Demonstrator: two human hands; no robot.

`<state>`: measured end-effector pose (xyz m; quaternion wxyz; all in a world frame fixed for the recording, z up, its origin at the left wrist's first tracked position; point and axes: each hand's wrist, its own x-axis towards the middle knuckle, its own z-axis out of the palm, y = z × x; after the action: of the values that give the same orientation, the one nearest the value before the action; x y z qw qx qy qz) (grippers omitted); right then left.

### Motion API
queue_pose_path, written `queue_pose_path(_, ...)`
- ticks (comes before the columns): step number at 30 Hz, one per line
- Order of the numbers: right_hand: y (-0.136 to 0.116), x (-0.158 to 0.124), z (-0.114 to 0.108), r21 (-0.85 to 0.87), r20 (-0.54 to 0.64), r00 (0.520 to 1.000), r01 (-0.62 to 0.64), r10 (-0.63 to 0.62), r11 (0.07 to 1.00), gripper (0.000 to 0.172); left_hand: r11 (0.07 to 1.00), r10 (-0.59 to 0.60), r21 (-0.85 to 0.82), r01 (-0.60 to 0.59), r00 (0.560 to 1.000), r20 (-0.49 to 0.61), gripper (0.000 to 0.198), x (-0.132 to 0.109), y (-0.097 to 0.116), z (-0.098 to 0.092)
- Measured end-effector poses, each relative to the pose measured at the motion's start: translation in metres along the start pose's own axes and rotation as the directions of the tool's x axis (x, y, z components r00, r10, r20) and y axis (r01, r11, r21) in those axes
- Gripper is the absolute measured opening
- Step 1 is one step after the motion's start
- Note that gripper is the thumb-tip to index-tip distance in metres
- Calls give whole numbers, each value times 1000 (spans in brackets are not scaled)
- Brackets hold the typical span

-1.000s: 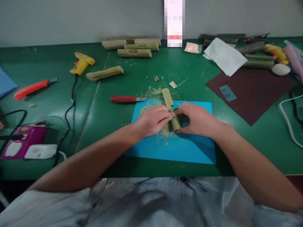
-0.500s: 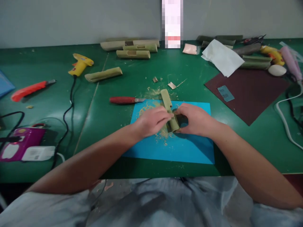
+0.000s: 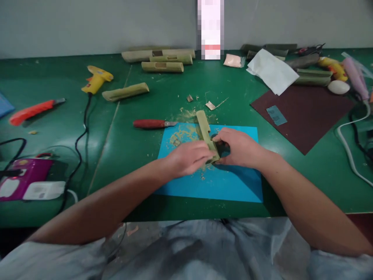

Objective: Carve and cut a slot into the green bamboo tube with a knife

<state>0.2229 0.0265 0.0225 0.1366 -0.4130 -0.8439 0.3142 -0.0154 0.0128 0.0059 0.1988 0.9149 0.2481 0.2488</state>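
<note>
A short split bamboo piece [image 3: 204, 126] lies over the blue mat [image 3: 230, 182], its far end pointing away from me. My left hand [image 3: 189, 158] is closed on the near end of the bamboo from the left. My right hand [image 3: 236, 147] is closed against the same end from the right, with something dark under its fingers that I cannot make out. Pale sawdust [image 3: 182, 134] is scattered on the mat around both hands.
A red-handled knife [image 3: 151, 124] lies left of the mat. Several bamboo sections [image 3: 159, 60] line the back edge. A yellow glue gun [image 3: 95, 79], an orange cutter [image 3: 30, 111] and a purple device [image 3: 21, 179] sit left. Dark sandpaper [image 3: 309, 112], white paper [image 3: 272, 70] and cables [image 3: 349, 147] are right.
My left hand has slid a little nearer to me along the bamboo. The bamboo's near end has shifted slightly left. My right hand stays in place.
</note>
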Motion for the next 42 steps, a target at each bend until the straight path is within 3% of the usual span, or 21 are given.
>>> queue_pose_path(4,-3,0,-1,13,-5,1000,-7,7,1000,43,985,-173,-38,169,964,-201,20,5,-3,-6)
queue_pose_path(13,-3,1,0,-10,-9,1000,6,-6,1000,43,915,-403,-96,392,900,-164,23,3,1,-6)
queue_pose_path(17,-5,0,-1,1,3,1000,-20,20,1000,42,889,-452,-154,432,880,-146,24,2,2,-6)
queue_pose_path(20,-5,0,-1,8,-3,1000,-18,18,1000,44,910,-414,-96,403,894,-171,25,4,1,-7)
queue_pose_path(24,-2,0,1,12,-13,1000,23,-22,1000,45,964,-249,38,264,943,-221,22,6,1,-8)
queue_pose_path(30,-4,0,0,11,-9,1000,-3,3,1000,43,971,-113,187,149,976,-187,17,4,-1,-7)
queue_pose_path(34,-5,0,0,-6,-6,1000,-11,11,1000,43,962,-72,252,106,987,-142,18,2,-5,-6)
queue_pose_path(42,-5,0,0,0,-1,1000,-6,6,1000,43,976,-75,192,102,987,-142,15,2,-6,-7)
